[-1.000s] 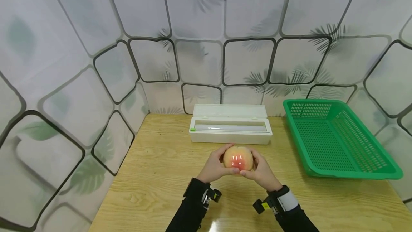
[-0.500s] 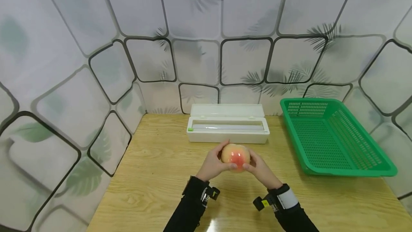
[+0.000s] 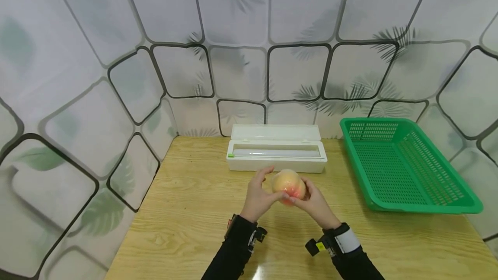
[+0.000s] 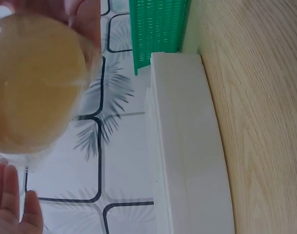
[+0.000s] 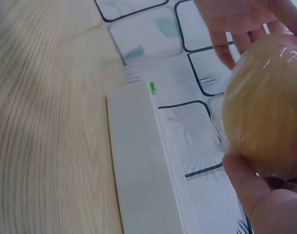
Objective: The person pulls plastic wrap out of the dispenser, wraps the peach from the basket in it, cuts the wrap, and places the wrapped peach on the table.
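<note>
A pale yellow and pink peach [image 3: 288,183] is held above the table, in front of the white box. Clear plastic film wraps it, shiny and wrinkled in the right wrist view, where the peach [image 5: 265,107] fills the right side. My right hand [image 3: 318,207] grips it from the right, thumb at the near side. My left hand [image 3: 257,197] is at its left with fingers spread away from the fruit; its thumb reaches the peach's lower near side. In the left wrist view, left fingertips [image 4: 9,187] are just below the film.
Behind the hands stands a white cling film dispenser box [image 3: 277,165] with its lid raised, a roll inside and a green slider at its left. A green perforated basket [image 3: 424,208] sits at the right of the wooden table [image 3: 186,211]. Patterned wall covering rises behind.
Both hands gripped the peach earlier; now the left fingers have come off it and spread. The peach has turned and tilted slightly in the right hand and sits a little higher in view.
</note>
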Motion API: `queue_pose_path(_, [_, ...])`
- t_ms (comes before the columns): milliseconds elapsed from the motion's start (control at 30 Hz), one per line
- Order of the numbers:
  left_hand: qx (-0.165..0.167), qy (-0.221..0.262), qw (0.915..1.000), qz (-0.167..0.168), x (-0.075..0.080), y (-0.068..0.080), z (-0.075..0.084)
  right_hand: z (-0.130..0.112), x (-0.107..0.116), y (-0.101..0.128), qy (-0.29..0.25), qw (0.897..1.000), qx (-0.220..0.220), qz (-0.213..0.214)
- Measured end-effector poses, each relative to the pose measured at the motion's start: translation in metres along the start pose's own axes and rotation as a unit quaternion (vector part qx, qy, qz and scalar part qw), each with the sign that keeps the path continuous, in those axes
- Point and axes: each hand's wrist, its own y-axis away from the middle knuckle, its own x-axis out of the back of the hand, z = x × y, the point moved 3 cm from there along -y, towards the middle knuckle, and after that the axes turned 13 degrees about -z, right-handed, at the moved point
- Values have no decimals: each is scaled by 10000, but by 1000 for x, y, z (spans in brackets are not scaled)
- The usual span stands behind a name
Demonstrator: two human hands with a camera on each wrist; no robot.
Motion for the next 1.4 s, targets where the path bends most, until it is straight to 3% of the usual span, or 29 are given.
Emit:
queue_pose_path(167, [-717, -454, 9942, 666, -4, -1, 3, 0, -1, -2, -84, 9985, -175, 509])
queue_pose_path(300, [-823, -687, 9911, 783, -8, -2, 4, 2, -2, -3, -92, 9966, -234, 782])
queue_pose_path(500, [-701, -686, 9943, 406, -12, -4, 10, 2, 0, -3, -104, 9957, -88, 919])
queue_pose_path(967, [-501, -604, 9954, -545, -12, -9, 11, 0, 1, -2, 40, 9973, 182, 714])
queue_pose_path(1200, [-137, -277, 9945, -1003, -10, -12, 9, -1, 2, -1, 79, 9975, 302, 638])
queue_pose_path(1400, [-46, 28, 9927, -1204, -2, -11, 34, 0, 5, -1, 175, 9978, 445, 462])
